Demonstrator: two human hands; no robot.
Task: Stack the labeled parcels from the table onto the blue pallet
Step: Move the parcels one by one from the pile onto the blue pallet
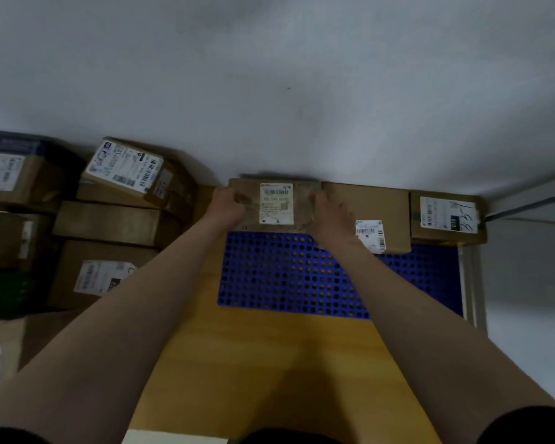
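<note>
A brown parcel with a white label sits at the far left edge of the blue perforated pallet, against the wall. My left hand grips its left side and my right hand grips its right side. To its right on the pallet lie a flat brown parcel with a small label and a boxy parcel marked with handwritten numbers. Several labeled parcels are piled on the left.
The pallet lies on a wooden table top. A white wall rises right behind the parcels. A green box sits at the left edge. The table's right edge drops off to a grey floor.
</note>
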